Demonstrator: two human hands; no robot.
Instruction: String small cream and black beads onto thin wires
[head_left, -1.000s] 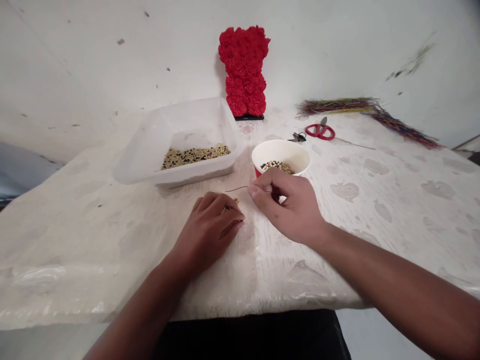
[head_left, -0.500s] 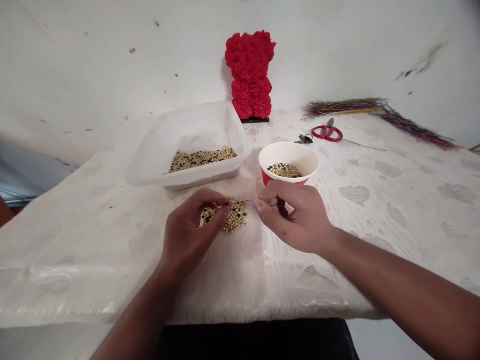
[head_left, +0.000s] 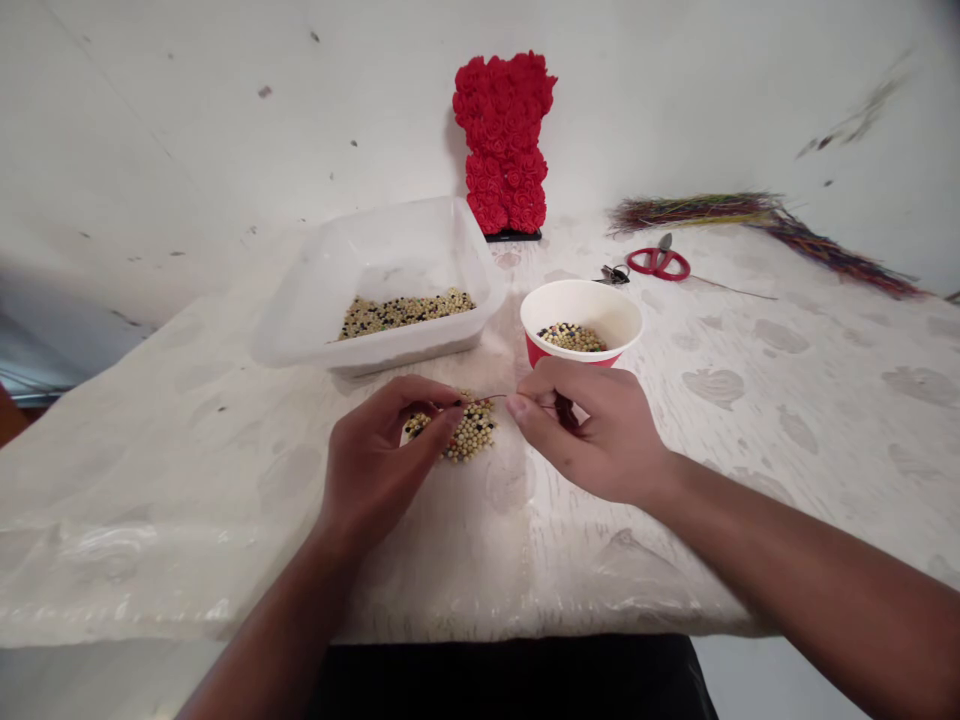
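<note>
Over a small pile of beads [head_left: 474, 440], mostly cream with some black ones, my two hands face each other. My left hand [head_left: 390, 455] is closed in a pinch, with a small dark bead [head_left: 459, 403] at its thumb and fingertips. From the pinched fingers of my right hand [head_left: 592, 430] a thin dark-red wire [head_left: 491, 398] reaches left, its tip close to the bead. I cannot tell whether the tip is inside the bead. More of the wire is bunched in my right palm, mostly hidden by the fingers.
A white plastic tub [head_left: 300, 335] with mixed beads stands behind my left hand. Behind my right hand is a red-and-white paper bowl [head_left: 622, 310] of beads. Farther back are a red rose figure [head_left: 504, 140], keys [head_left: 615, 274], red-handled scissors [head_left: 660, 262] and bundled coloured wires [head_left: 697, 212].
The wire's tip and the bead in my left fingers have come closer together. Both hands keep their pinch; the whole view has shifted slightly.
</note>
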